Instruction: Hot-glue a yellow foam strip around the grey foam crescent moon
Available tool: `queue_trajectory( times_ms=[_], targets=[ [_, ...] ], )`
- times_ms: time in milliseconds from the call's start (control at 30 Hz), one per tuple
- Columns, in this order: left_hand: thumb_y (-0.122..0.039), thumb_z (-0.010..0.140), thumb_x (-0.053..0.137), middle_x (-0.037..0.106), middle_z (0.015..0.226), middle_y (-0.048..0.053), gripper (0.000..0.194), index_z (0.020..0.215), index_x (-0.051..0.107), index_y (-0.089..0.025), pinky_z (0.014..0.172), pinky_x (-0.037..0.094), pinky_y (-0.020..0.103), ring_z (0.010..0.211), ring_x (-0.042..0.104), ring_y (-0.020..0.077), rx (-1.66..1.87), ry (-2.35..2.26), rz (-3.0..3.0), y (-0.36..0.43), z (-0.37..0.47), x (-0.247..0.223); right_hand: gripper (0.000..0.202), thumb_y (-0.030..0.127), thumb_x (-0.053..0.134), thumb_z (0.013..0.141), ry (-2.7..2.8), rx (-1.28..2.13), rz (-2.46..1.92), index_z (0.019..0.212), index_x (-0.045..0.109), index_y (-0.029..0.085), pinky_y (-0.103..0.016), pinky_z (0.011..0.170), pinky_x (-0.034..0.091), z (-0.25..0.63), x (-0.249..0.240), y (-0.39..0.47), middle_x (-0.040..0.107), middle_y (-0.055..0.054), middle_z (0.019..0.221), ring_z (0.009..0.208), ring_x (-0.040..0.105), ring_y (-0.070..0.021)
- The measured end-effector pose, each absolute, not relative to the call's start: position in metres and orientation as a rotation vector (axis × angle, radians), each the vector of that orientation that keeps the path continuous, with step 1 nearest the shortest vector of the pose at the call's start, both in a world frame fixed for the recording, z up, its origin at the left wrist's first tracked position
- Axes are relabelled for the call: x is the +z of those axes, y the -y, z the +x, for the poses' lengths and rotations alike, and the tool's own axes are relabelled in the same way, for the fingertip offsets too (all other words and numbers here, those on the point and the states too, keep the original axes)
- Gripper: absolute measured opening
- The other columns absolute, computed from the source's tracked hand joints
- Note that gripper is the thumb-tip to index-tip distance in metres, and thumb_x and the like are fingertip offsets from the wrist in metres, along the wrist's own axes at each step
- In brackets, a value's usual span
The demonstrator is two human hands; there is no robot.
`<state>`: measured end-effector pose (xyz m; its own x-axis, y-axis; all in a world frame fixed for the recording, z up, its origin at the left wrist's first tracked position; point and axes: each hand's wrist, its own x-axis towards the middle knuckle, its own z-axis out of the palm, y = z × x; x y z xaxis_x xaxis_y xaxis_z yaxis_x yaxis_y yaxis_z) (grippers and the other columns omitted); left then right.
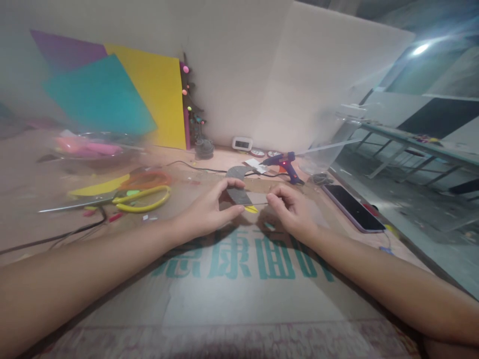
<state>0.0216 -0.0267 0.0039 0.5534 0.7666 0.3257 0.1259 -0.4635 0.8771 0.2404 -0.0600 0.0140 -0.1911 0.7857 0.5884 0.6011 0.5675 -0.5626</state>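
Between my hands, above the printed sheet, is a curved dark grey piece (238,195). My left hand (213,207) pinches it at its left side, thumb below and fingers above. A thin greyish strip (259,198) runs from the grey piece to my right hand (290,207), whose thumb and forefinger are closed on its right end. Whether strip and grey piece are joined cannot be made out. A small yellow piece (251,209) shows just under them.
Yellow-handled scissors (142,200) and orange-handled ones (149,178) lie left. A glue gun (286,164) with a red light stands behind my right hand. A phone (354,208) lies right. Colored sheets (101,94), a small clock (242,144) and a decorated branch (194,114) are behind.
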Motion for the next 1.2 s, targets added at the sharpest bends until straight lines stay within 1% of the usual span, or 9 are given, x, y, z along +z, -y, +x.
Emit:
queue_trajectory(
  times_ms=[167,367,433,567,633,833,1033,1133,1200],
  targets=[
    [-0.03,0.084,0.062,0.056,0.119,0.007,0.042,0.122,0.046,-0.019,0.08,0.05,0.03,0.09,0.06,0.0154,0.953,-0.764,1.913,0.026,0.022,0.004,0.024,0.038,0.059,0.086,1.941,0.348,-1.139,0.071,0.053,0.02,-0.024,0.051,0.034,0.24,0.014,0.058,0.052,0.003,0.061,0.054,0.044,-0.0105],
    [-0.026,0.081,0.063,0.056,0.117,0.006,0.042,0.12,0.048,-0.018,0.077,0.049,0.028,0.087,0.058,0.0143,0.996,-0.796,1.882,0.027,0.023,0.008,0.023,0.036,0.06,0.086,1.967,0.323,-1.193,0.07,0.057,0.019,-0.025,0.052,0.034,0.24,0.011,0.052,0.056,0.002,0.061,0.053,0.044,-0.0103],
    [-0.024,0.081,0.062,0.057,0.113,0.006,0.041,0.119,0.048,-0.018,0.074,0.049,0.028,0.085,0.058,0.0138,1.007,-0.788,1.848,0.027,0.025,0.009,0.023,0.036,0.059,0.086,1.969,0.331,-1.199,0.07,0.057,0.019,-0.025,0.051,0.034,0.24,0.012,0.052,0.056,0.002,0.061,0.053,0.044,-0.0104],
    [-0.021,0.078,0.062,0.059,0.097,0.002,0.042,0.117,0.048,-0.018,0.065,0.047,0.025,0.074,0.056,0.012,1.0,-0.767,1.731,0.029,0.028,0.01,0.022,0.035,0.059,0.086,1.985,0.366,-1.223,0.07,0.056,0.019,-0.024,0.052,0.035,0.239,0.013,0.051,0.056,0.001,0.062,0.055,0.045,-0.0108],
    [-0.02,0.076,0.062,0.059,0.092,0.001,0.043,0.116,0.048,-0.017,0.062,0.046,0.024,0.072,0.056,0.0116,0.99,-0.774,1.695,0.029,0.029,0.011,0.021,0.034,0.059,0.086,1.979,0.385,-1.237,0.071,0.055,0.019,-0.024,0.053,0.035,0.238,0.012,0.05,0.057,0.001,0.063,0.056,0.046,-0.011],
    [-0.02,0.076,0.064,0.059,0.088,0.001,0.047,0.119,0.047,-0.017,0.06,0.045,0.023,0.074,0.058,0.0132,0.933,-0.83,1.703,0.031,0.029,0.013,0.02,0.034,0.057,0.088,1.939,0.391,-1.237,0.075,0.057,0.019,-0.025,0.057,0.037,0.24,0.009,0.048,0.058,0.001,0.067,0.06,0.05,-0.0121],
    [-0.021,0.076,0.063,0.057,0.083,0.0,0.048,0.121,0.046,-0.017,0.055,0.042,0.022,0.067,0.055,0.0114,0.898,-0.844,1.701,0.033,0.029,0.014,0.018,0.03,0.056,0.088,1.909,0.398,-1.274,0.075,0.056,0.019,-0.025,0.059,0.039,0.239,0.007,0.045,0.059,0.001,0.068,0.062,0.051,-0.0125],
    [-0.02,0.076,0.064,0.058,0.082,-0.001,0.048,0.12,0.047,-0.018,0.055,0.043,0.022,0.067,0.056,0.0115,0.908,-0.855,1.697,0.032,0.029,0.013,0.009,0.026,0.056,0.087,1.915,0.359,-1.29,0.084,0.061,0.019,-0.026,0.061,0.041,0.239,0.008,0.044,0.064,-0.002,0.079,0.065,0.054,-0.0135],
    [-0.019,0.076,0.063,0.058,0.082,-0.001,0.047,0.119,0.047,-0.018,0.056,0.044,0.023,0.068,0.057,0.0121,0.917,-0.853,1.69,0.03,0.029,0.012,0.013,0.025,0.054,0.088,1.867,0.351,-1.253,0.096,0.063,0.019,-0.027,0.063,0.043,0.239,0.01,0.046,0.067,-0.005,0.094,0.069,0.056,-0.0138]
  ],
)
